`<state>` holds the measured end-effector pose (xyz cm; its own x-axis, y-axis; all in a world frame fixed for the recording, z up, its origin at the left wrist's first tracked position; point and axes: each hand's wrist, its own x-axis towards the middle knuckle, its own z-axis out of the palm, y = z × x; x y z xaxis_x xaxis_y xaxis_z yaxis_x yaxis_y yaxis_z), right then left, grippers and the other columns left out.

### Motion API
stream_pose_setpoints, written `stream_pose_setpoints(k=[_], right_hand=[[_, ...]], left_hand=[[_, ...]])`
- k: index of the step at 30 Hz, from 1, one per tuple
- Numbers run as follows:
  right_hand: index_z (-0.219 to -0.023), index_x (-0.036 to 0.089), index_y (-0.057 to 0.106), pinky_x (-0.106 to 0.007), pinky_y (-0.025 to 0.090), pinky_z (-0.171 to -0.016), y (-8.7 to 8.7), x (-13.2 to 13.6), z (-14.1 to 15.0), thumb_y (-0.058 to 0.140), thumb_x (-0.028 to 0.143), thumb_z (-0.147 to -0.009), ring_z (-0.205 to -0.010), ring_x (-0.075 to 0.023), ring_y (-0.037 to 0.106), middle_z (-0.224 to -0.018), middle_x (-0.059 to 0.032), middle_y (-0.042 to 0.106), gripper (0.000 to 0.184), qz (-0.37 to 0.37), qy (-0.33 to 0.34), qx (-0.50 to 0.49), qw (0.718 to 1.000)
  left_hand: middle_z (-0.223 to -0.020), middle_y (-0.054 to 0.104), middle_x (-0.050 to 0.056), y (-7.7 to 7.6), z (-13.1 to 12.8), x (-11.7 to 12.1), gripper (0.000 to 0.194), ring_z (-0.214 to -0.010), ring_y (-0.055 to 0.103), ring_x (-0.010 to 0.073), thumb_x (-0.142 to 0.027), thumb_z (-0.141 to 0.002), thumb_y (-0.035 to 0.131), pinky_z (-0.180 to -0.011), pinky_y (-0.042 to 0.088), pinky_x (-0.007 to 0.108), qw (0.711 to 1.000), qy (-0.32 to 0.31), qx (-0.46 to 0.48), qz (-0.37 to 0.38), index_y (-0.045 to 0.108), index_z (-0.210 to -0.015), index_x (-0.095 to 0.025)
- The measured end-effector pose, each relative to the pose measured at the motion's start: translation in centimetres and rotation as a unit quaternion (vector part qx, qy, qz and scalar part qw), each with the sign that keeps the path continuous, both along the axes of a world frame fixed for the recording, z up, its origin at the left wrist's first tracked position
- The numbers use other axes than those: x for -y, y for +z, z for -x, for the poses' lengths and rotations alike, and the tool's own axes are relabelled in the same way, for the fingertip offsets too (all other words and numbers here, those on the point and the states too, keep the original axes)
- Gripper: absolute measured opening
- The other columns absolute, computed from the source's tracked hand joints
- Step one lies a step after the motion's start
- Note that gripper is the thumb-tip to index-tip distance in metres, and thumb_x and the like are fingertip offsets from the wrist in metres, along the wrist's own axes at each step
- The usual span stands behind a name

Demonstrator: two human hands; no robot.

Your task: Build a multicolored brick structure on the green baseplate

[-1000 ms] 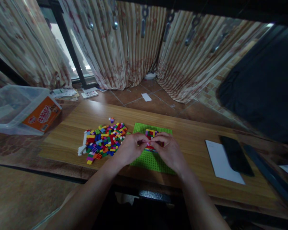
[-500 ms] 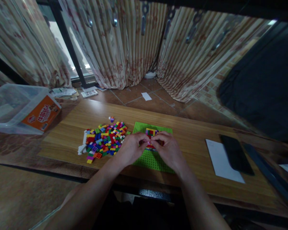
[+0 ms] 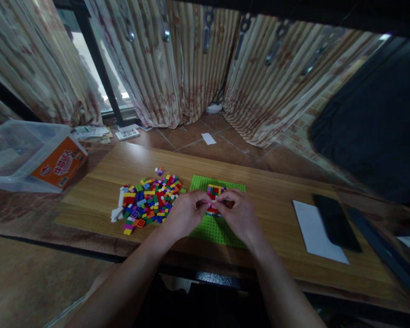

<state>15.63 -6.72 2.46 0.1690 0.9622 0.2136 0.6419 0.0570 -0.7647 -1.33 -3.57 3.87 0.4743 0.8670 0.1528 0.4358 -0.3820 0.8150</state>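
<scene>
Over a green baseplate [image 3: 218,232], my left hand [image 3: 187,209] and my right hand [image 3: 237,212] meet fingertip to fingertip, both closed in a pinch. Between them shows a small pink toy brick [image 3: 211,204]; the fingers cover most of it. Just behind and beneath the fingers, a low structure of coloured bricks [image 3: 216,189], with yellow, red and purple parts, sits on the baseplate. My hands hide part of it. Left of my left hand spreads a pile of loose toy bricks [image 3: 150,200] in many colours.
The wooden table [image 3: 269,196] carries a white paper [image 3: 314,228] and a black phone-like slab [image 3: 338,223] at right. White pieces [image 3: 118,209] edge the pile. A clear plastic bin [image 3: 30,150] with an orange label stands at far left. Curtains [image 3: 191,68] hang behind.
Both hands stay pinched together above the baseplate with only tiny finger shifts. The view tilts slightly. The brick pile looks the same.
</scene>
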Motion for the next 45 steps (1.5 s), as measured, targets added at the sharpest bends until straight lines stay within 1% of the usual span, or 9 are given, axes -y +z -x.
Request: stream_pose_setpoints(k=[7, 14, 20, 24, 28, 31, 37, 40, 45], right_hand=[[-0.073, 0.023, 0.072, -0.04, 0.046, -0.085, 0.5, 0.0, 0.1, 0.073, 0.025, -0.079, -0.088, -0.0217, 0.061, -0.085, -0.0036, 0.067, 0.006, 0.009, 0.013, -0.002, 1.0], [-0.073, 0.023, 0.072, -0.04, 0.047, -0.083, 0.2, -0.2, 0.3, 0.075, 0.024, -0.075, -0.09, -0.0231, 0.061, -0.088, -0.0045, 0.067, 0.004, 0.011, -0.008, 0.005, 1.0], [-0.074, 0.023, 0.072, -0.037, 0.047, -0.078, 0.0, -0.6, 0.3, 0.075, 0.025, -0.074, -0.084, -0.0213, 0.06, -0.085, -0.0038, 0.066, 0.003, 0.013, -0.008, 0.014, 1.0], [-0.076, 0.022, 0.072, -0.037, 0.047, -0.078, 0.0, -0.6, -0.1, 0.071, 0.019, -0.074, -0.083, -0.0206, 0.06, -0.087, -0.0039, 0.067, 0.004, 0.02, -0.002, 0.005, 1.0], [-0.077, 0.022, 0.072, -0.037, 0.047, -0.079, 0.0, -0.5, -0.4, 0.069, 0.017, -0.075, -0.084, -0.0207, 0.061, -0.088, -0.0044, 0.067, 0.006, 0.023, 0.002, 0.009, 1.0], [-0.078, 0.022, 0.072, -0.037, 0.046, -0.08, 0.1, -0.4, -0.5, 0.067, 0.017, -0.077, -0.085, -0.0205, 0.06, -0.088, -0.0044, 0.067, 0.007, 0.018, 0.013, 0.011, 1.0], [-0.077, 0.022, 0.072, -0.036, 0.045, -0.08, 0.4, -0.3, -0.4, 0.061, 0.021, -0.085, -0.081, -0.0194, 0.059, -0.084, -0.0039, 0.066, 0.013, 0.013, 0.023, 0.003, 1.0], [-0.078, 0.022, 0.072, -0.036, 0.045, -0.079, 0.4, -0.2, -0.5, 0.061, 0.023, -0.085, -0.083, -0.0199, 0.059, -0.085, -0.0043, 0.066, 0.013, 0.016, 0.025, -0.003, 1.0], [-0.078, 0.023, 0.072, -0.037, 0.046, -0.081, 0.2, -0.2, -0.4, 0.062, 0.022, -0.084, -0.084, -0.02, 0.058, -0.087, -0.004, 0.065, 0.012, 0.014, 0.021, -0.002, 1.0]], left_hand=[[-0.083, 0.074, 0.003, -0.1, -0.2, 0.1, 0.018, -0.077, 0.067, 0.0162, -0.011, -0.085, 0.058, -0.074, 0.05, 0.028, 1.0, 0.001, 0.003, 0.009, 0.075, -0.087, -0.017], [-0.083, 0.076, 0.004, 0.1, -0.3, 0.1, 0.019, -0.077, 0.068, 0.0172, -0.013, -0.084, 0.058, -0.073, 0.051, 0.028, 0.999, 0.01, 0.002, 0.032, 0.077, -0.086, -0.017], [-0.081, 0.076, 0.003, -0.3, -0.2, -0.1, 0.017, -0.076, 0.07, 0.0176, -0.015, -0.083, 0.061, -0.076, 0.051, 0.03, 0.995, 0.039, 0.013, 0.087, 0.077, -0.081, -0.019], [-0.079, 0.076, 0.002, -0.5, -0.5, -0.2, 0.014, -0.074, 0.068, 0.0165, -0.013, -0.078, 0.063, -0.073, 0.051, 0.028, 0.99, 0.054, 0.053, 0.119, 0.076, -0.077, -0.018], [-0.072, 0.072, 0.001, -0.9, -0.8, -0.6, 0.007, -0.07, 0.065, 0.0147, -0.011, -0.069, 0.069, -0.068, 0.049, 0.025, 0.975, 0.077, 0.121, 0.17, 0.071, -0.073, -0.016], [-0.068, 0.069, -0.001, -1.3, -0.8, -1.0, 0.007, -0.066, 0.062, 0.0131, -0.012, -0.062, 0.072, -0.066, 0.047, 0.024, 0.959, 0.079, 0.16, 0.218, 0.069, -0.068, -0.016], [-0.057, 0.061, -0.004, -0.9, -0.6, -1.2, 0.009, -0.052, 0.049, 0.0086, -0.021, -0.061, 0.072, -0.053, 0.038, 0.022, 0.934, 0.081, 0.178, 0.298, 0.068, -0.066, -0.015], [-0.057, 0.06, -0.004, -0.8, -0.6, -1.2, 0.011, -0.05, 0.047, 0.0082, -0.024, -0.063, 0.071, -0.051, 0.037, 0.022, 0.937, 0.072, 0.167, 0.298, 0.068, -0.067, -0.015], [-0.057, 0.061, -0.002, -0.9, -0.8, -1.3, 0.013, -0.053, 0.05, 0.0102, -0.028, -0.065, 0.072, -0.052, 0.039, 0.023, 0.956, 0.075, 0.13, 0.253, 0.067, -0.066, -0.016]])
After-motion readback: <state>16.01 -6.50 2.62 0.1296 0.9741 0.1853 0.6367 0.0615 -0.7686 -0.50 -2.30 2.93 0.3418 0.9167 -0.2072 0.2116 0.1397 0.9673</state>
